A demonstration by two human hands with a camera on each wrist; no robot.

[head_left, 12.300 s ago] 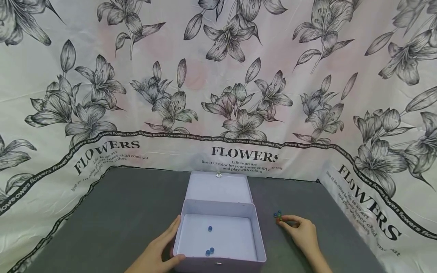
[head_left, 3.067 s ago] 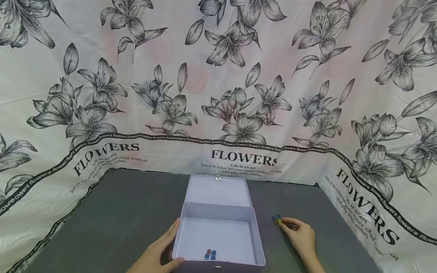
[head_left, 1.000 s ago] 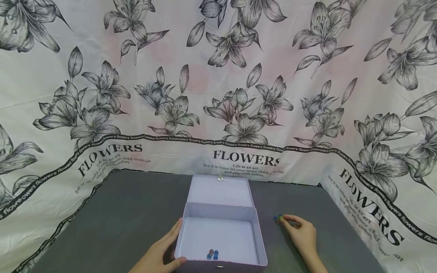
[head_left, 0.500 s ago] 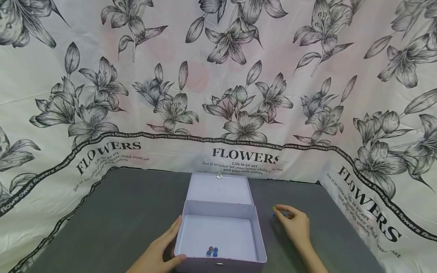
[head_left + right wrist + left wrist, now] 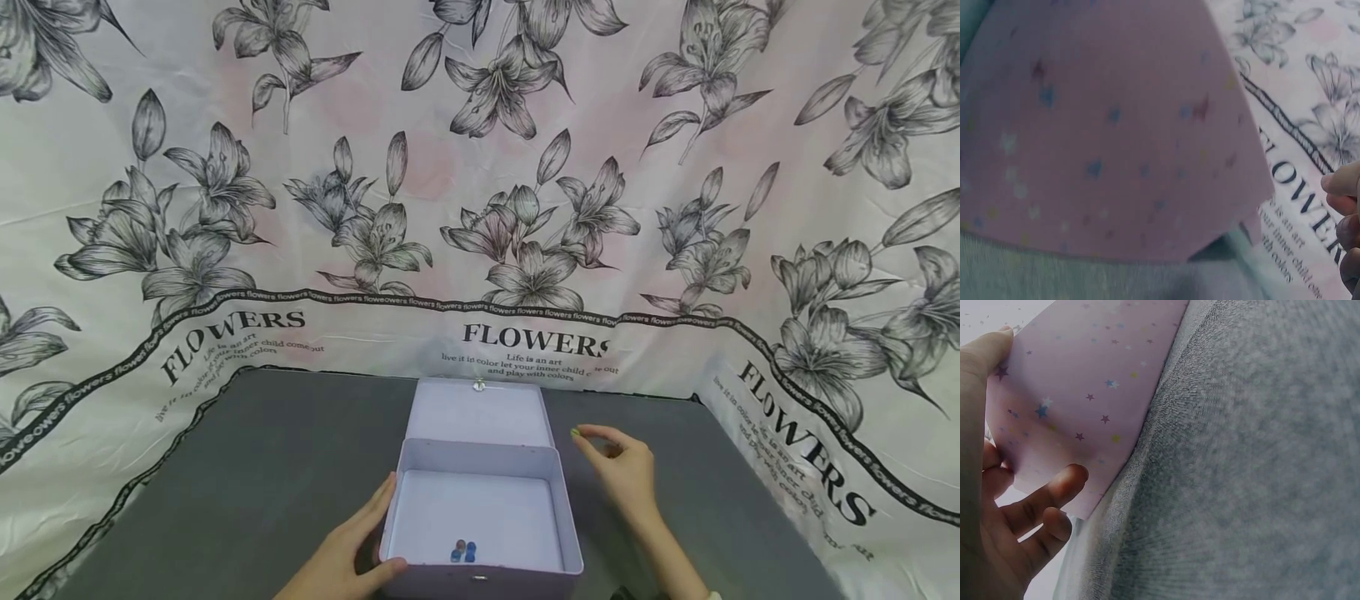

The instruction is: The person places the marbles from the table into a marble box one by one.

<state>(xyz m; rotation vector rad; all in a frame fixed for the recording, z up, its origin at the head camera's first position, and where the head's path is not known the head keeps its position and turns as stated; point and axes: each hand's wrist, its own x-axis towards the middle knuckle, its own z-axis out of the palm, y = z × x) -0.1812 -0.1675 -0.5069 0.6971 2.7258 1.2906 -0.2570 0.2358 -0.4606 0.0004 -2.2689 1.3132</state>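
Note:
A pale lilac box [image 5: 480,575] stands on the grey tabletop with its lid [image 5: 477,412] folded back. My left hand [image 5: 341,546] holds its front left corner, thumb at the front rim and fingers along the side. In the left wrist view the box's pink outer wall [image 5: 1091,381] shows small stars. Several small marbles, blue [image 5: 470,552] and one brownish [image 5: 460,546], lie together inside near the front wall. My right hand [image 5: 626,479], raised right of the box, pinches a small yellow-green marble [image 5: 574,432] between thumb and forefinger. In the right wrist view, fingers [image 5: 1344,187] show at the edge.
The grey tabletop [image 5: 262,467] extends on both sides of the box. Behind and beside it hangs a white curtain [image 5: 390,342] printed with lilies and lettering. The right hand covers the spot where loose marbles lay on the table.
My right hand has picked the yellow-green marble from the small cluster on the table and moved up and left toward the box. The left hand keeps its hold.

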